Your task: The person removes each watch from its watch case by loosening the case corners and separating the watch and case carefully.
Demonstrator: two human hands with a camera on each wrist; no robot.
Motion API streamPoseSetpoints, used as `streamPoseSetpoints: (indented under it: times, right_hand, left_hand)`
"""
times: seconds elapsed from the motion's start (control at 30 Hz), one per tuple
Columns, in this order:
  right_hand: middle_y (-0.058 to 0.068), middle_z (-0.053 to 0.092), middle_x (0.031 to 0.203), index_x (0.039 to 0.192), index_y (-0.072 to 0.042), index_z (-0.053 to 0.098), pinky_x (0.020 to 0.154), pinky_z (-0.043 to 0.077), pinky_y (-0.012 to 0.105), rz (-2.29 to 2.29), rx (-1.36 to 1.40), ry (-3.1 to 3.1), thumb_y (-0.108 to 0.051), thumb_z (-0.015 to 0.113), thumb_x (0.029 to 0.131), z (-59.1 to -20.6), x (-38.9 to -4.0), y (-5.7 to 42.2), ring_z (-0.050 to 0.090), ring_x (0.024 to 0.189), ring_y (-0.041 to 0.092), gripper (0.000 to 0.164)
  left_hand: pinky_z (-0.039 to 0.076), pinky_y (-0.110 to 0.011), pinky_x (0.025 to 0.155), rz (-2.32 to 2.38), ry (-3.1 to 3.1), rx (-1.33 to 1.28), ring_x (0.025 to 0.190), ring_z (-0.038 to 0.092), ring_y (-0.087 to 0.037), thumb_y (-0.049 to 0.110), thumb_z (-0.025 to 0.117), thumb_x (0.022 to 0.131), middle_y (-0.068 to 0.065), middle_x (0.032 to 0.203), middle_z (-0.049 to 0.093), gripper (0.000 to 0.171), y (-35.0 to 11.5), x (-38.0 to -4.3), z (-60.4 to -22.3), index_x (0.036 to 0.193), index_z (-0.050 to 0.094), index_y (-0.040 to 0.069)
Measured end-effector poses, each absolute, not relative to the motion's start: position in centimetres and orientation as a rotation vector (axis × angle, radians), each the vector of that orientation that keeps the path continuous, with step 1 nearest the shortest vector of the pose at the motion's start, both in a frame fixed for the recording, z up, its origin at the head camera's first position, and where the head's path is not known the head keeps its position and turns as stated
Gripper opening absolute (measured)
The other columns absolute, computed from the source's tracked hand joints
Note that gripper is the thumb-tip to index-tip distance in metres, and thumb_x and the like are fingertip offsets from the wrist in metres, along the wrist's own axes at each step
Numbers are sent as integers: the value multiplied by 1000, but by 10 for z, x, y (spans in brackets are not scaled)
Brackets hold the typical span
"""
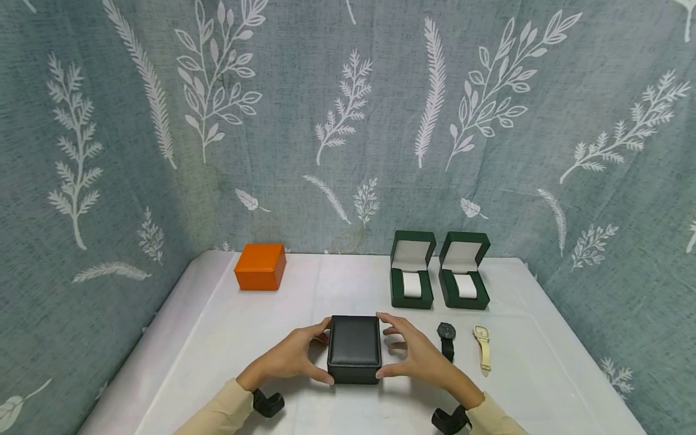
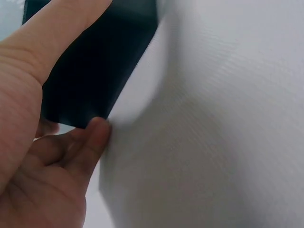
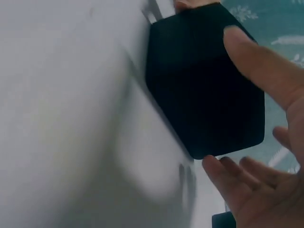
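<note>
A closed black box [image 1: 354, 341] with a padded lid lies at the front middle of the table. My left hand [image 1: 293, 352] grips its left side, thumb at the front corner and fingers toward the back. On the other side my right hand [image 1: 417, 355] holds it likewise, thumb at the near corner and a fingertip at the far one. In the right wrist view, the right thumb [image 3: 240, 42] lies against the box's face. The left wrist view shows left fingertips [image 2: 98, 127] at a box corner. Just right of the right hand lies a black watch [image 1: 446, 332].
Two open green watch boxes [image 1: 412, 301] [image 1: 465, 302] with white cushions stand at the back right. A gold watch [image 1: 482, 341] lies on the right of the white table [image 1: 304, 278]. At the back left sits an orange box [image 1: 258, 272]. Patterned cloth [image 1: 380, 121] hangs behind.
</note>
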State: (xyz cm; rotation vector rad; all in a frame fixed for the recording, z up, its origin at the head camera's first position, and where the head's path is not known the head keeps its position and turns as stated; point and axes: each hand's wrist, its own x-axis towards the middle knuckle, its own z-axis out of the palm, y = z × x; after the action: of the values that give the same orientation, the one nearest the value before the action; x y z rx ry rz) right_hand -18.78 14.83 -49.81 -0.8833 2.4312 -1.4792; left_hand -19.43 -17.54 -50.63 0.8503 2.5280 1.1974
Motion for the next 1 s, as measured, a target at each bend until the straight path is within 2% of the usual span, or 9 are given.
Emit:
streamPoseSetpoints:
  times: [0.1, 0.2, 0.33, 0.43, 0.53, 0.7, 0.83, 1.0]
  right_hand:
    - [6, 39, 157, 158, -26, 37, 105, 50, 45, -1445, -941, 2429, -34, 95, 73, -498, -192, 147, 47, 138, 33, 104]
    - [8, 37, 158, 158, -19, 39, 108, 47, 47, -1430, -977, 2410, -34, 96, 73, -500, -195, 147, 43, 142, 31, 103]
    - [10, 35, 159, 158, -15, 40, 112, 44, 44, -1398, -1014, 2432, -36, 96, 72, -501, -198, 146, 41, 144, 29, 105]
    - [6, 37, 158, 158, -16, 41, 113, 43, 43, -1363, -1039, 2468, -39, 96, 71, -501, -199, 144, 41, 144, 27, 105]
    - [1, 40, 157, 157, -21, 43, 112, 42, 51, -1304, -1045, 2529, -46, 95, 71, -500, -199, 143, 42, 143, 27, 104]
    - [-1, 43, 155, 155, -24, 46, 110, 41, 60, -1243, -1057, 2608, -54, 93, 70, -501, -199, 143, 43, 142, 28, 101]
    - [-1, 45, 153, 153, -21, 49, 108, 43, 58, -1250, -1092, 2621, -54, 92, 71, -500, -200, 142, 46, 140, 27, 99]
    - [0, 48, 152, 152, -18, 50, 108, 47, 49, -1282, -1112, 2600, -50, 92, 73, -501, -204, 142, 51, 137, 25, 95]
  left_hand:
    - [46, -42, 107, 1191, 2531, 871, 117, 61, -13, 46, 97, 67, -2, 139, 60, 127, -174, -196, -510, 160, 26, -2]
    - [48, -39, 106, 1171, 2538, 874, 114, 62, -12, 47, 97, 66, 2, 131, 64, 128, -173, -197, -512, 160, 27, -3]
    - [49, -36, 104, 1161, 2543, 865, 111, 62, -10, 47, 97, 65, 5, 125, 65, 127, -172, -198, -512, 159, 29, -3]
    - [49, -35, 103, 1169, 2537, 861, 110, 62, -9, 47, 98, 64, 6, 123, 65, 127, -172, -198, -512, 159, 30, -2]
    - [51, -33, 101, 1182, 2530, 869, 109, 62, -8, 46, 98, 64, 8, 123, 64, 126, -172, -199, -513, 159, 31, -2]
    - [52, -32, 100, 1265, 2449, 916, 111, 63, -11, 38, 100, 64, 8, 132, 62, 117, -172, -200, -515, 158, 37, 9]
    - [52, -33, 101, 1315, 2397, 930, 112, 64, -13, 32, 100, 65, 8, 134, 62, 111, -172, -201, -515, 157, 40, 15]
    - [52, -32, 100, 1308, 2407, 888, 111, 64, -12, 30, 101, 65, 7, 131, 62, 114, -171, -200, -513, 158, 38, 9]
